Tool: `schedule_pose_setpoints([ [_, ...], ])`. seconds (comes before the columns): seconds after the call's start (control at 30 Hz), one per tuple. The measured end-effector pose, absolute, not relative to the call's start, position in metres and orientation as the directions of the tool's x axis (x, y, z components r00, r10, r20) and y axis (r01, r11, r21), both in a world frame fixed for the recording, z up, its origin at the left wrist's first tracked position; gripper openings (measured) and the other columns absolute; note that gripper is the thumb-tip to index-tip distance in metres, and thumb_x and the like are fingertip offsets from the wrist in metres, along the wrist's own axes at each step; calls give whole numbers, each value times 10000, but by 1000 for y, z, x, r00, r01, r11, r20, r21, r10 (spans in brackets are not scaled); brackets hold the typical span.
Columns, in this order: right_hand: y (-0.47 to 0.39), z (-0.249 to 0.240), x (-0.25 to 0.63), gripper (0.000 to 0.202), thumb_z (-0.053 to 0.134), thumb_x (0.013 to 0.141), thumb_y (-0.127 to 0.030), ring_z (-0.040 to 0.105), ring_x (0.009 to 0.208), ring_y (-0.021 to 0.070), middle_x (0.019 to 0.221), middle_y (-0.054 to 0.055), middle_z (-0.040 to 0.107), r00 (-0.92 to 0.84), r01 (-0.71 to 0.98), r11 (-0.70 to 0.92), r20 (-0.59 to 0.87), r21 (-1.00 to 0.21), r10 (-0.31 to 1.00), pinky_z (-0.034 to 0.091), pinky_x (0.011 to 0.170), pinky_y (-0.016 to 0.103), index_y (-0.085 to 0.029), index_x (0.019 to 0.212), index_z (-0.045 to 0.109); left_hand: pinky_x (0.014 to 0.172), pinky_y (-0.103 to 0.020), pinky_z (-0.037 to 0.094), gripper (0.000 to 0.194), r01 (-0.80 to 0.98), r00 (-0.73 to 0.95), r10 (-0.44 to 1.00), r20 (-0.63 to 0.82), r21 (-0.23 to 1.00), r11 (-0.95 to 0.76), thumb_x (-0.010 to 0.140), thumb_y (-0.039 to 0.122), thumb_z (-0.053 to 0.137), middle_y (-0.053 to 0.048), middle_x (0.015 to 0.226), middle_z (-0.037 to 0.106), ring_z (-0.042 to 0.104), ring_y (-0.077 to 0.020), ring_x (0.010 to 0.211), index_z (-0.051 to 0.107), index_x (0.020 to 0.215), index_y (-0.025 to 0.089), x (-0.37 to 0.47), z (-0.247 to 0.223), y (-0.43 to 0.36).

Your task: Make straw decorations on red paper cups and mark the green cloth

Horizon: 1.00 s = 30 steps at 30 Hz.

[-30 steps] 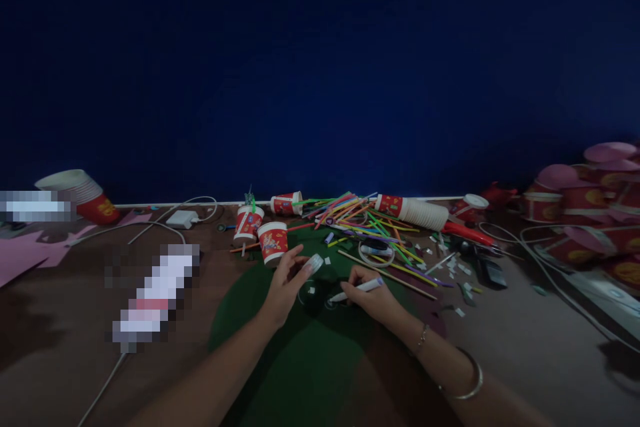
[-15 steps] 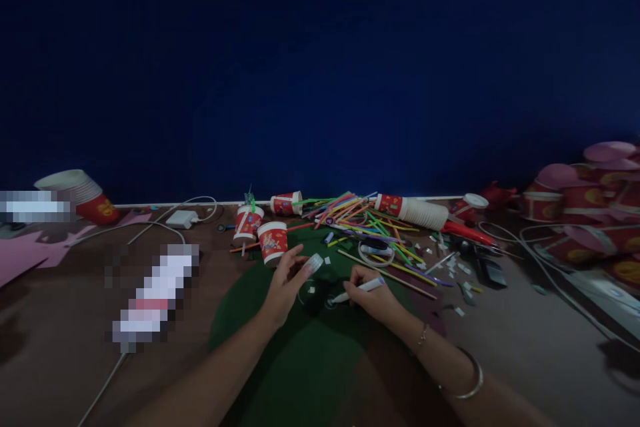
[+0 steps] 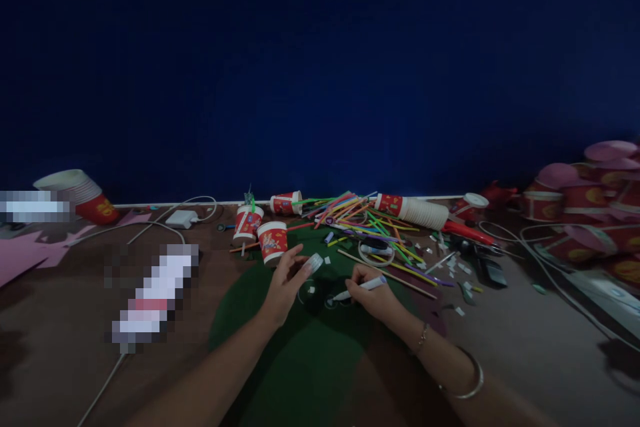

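My left hand (image 3: 286, 285) pinches a small, pale, ridged round piece (image 3: 315, 263) between thumb and fingers. In my right hand (image 3: 371, 292) is a white marker (image 3: 367, 284), its tip pointing left at a small ring-like mark or disc (image 3: 331, 301) on the dark green round sheet (image 3: 280, 347). Between the hands a larger faint circle shows on the sheet, with a small white scrap (image 3: 311, 289) in it. Just beyond my left hand stands a red paper cup (image 3: 273, 243).
Coloured sticks (image 3: 345, 210) lie heaped behind the hands. A stack of paper cups (image 3: 425, 213) lies on its side at the back. White scraps and dark scissors (image 3: 490, 271) are right of the sheet. A blurred-out device (image 3: 160, 293) with a cable is on the left.
The marker in my right hand has shifted very slightly to the right. My left hand has hardly moved.
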State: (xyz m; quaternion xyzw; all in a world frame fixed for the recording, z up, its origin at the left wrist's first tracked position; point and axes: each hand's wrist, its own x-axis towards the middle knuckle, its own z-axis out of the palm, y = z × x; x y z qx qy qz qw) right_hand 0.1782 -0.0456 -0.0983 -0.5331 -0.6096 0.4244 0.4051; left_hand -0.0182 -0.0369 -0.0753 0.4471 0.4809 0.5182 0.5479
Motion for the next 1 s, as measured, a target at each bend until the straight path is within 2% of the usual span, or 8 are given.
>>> schedule_pose_setpoints([
  [0.77,-48,-94,177,201,563,700,-288,458,409,106,434,-44,524,-163,283,59,13,-957,986,304,420,210,-215,560,440,886,-365,465,538,-138,23,999,-49,989,51,684,369,700,-47,986,636,593,-218,978,535,1173,215,-19,-79,-36],
  [1.0,-42,-93,183,293,592,716,-372,494,418,108,428,-59,491,-51,64,-1,-5,-998,999,348,449,216,-213,562,400,882,-358,464,543,-152,30,998,-51,987,55,690,366,697,-48,997,630,590,-217,981,526,1181,210,-19,-78,-36],
])
